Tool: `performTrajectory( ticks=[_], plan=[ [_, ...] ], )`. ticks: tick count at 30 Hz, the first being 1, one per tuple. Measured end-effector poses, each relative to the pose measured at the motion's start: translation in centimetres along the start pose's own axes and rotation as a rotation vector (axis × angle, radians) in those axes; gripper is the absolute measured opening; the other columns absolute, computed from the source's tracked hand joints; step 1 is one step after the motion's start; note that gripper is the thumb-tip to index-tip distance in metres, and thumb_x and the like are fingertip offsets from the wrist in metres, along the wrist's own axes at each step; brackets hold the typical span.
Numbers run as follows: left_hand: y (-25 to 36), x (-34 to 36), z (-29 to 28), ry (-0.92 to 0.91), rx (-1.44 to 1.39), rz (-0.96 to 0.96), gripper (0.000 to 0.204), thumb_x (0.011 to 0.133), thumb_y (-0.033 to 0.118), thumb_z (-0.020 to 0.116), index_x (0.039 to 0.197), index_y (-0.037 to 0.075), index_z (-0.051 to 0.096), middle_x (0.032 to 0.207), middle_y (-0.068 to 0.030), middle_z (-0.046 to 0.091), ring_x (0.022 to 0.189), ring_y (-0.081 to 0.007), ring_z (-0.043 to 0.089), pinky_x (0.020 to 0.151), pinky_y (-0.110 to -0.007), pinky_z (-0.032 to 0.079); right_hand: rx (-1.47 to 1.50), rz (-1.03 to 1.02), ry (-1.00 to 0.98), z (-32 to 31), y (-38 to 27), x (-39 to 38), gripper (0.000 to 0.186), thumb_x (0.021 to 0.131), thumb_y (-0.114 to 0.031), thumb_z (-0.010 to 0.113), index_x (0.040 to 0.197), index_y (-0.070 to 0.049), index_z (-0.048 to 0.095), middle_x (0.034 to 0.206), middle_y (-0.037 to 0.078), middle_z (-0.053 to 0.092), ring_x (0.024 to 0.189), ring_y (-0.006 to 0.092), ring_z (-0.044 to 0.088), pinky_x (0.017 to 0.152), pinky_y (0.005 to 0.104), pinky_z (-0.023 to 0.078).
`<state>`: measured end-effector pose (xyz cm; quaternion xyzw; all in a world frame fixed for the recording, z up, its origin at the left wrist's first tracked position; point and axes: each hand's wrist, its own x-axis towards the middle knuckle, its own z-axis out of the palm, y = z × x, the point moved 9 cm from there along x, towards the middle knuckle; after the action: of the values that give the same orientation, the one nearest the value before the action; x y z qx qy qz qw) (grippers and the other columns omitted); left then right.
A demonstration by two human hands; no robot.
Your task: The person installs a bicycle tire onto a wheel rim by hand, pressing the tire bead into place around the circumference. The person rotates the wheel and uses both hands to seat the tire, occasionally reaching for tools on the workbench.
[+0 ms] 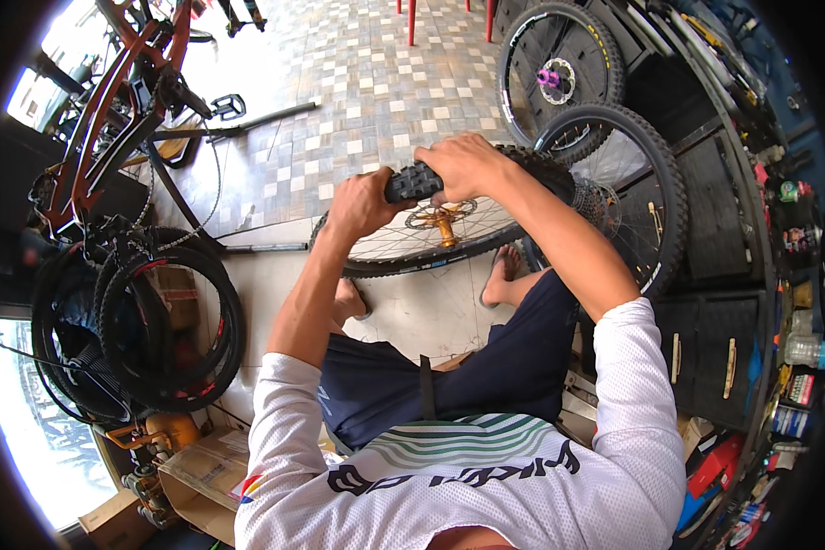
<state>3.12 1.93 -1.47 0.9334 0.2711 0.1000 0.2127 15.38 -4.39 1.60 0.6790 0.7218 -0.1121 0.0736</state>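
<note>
Closest to me is someone bent forward in a white shirt [486, 486] with green stripes, dark shorts [504, 385] below it and an open cardboard box [206, 463] beside them on the left. Both arms reach out to a bicycle wheel [440, 261] just in front of the two bare feet in sandals, the right foot [502, 277] showing more fully. The left hand [362, 203] is closed over the wheel's knobbly black tyre [413, 181], and the right hand [466, 165] grips the same stretch a little further along, thumb on the near side, a short piece of tread bare between them. The wheel slants, its gold hub [445, 225] showing below the hands; I can't tell whether the lower edge rests on the floor. To the right, before the black drawers [706, 357], a second wheel [599, 209] leans, and behind it a third wheel [564, 82] with a purple hub [548, 79]. Over on the left, more wheels [233, 316] stand together, next to a reddish-brown bicycle frame [110, 128] with a black pedal [228, 106]. Beyond stretches the patterned tile floor [376, 101], with thin red legs [411, 26] at its far side.
</note>
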Motion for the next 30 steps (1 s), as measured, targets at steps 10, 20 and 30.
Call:
performTrajectory(
  ticks=[10, 20, 30],
  plan=[
    [-0.7, 2.3, 0.7, -0.020, -0.086, -0.081, 0.056, 0.075, 0.057, 0.088, 0.084, 0.003, 0.073, 0.075, -0.0197, 0.072, 0.077, -0.0416, 0.072, 0.072, -0.050, 0.056, 0.172, 0.094, 0.136, -0.2, 2.4, 0.3, 0.049, 0.074, -0.047, 0.090, 0.105, -0.013, 0.074, 0.092, 0.018, 0.076, 0.095, 0.0411, 0.073, 0.083, 0.0518, 0.056],
    [1.0, 2.9, 1.1, -0.099, -0.125, -0.021, 0.058, 0.076, 0.049, 0.088, 0.109, 0.005, 0.073, 0.091, -0.0208, 0.076, 0.089, -0.0408, 0.074, 0.080, -0.048, 0.057, 0.295, 0.070, -0.051, 0.2, 4.5, 0.7, 0.048, 0.070, -0.045, 0.092, 0.102, -0.011, 0.079, 0.098, 0.016, 0.078, 0.099, 0.0368, 0.073, 0.085, 0.0470, 0.056],
    [1.7, 0.1, 0.7, -0.057, -0.091, -0.055, 0.057, 0.075, 0.047, 0.090, 0.109, 0.006, 0.070, 0.092, -0.0182, 0.076, 0.090, -0.0407, 0.073, 0.080, -0.049, 0.057, 0.309, 0.053, -0.045, 0.8, 3.7, -0.8, 0.045, 0.071, -0.040, 0.093, 0.102, -0.011, 0.079, 0.094, 0.016, 0.078, 0.092, 0.0352, 0.074, 0.081, 0.0456, 0.056]
  ],
)
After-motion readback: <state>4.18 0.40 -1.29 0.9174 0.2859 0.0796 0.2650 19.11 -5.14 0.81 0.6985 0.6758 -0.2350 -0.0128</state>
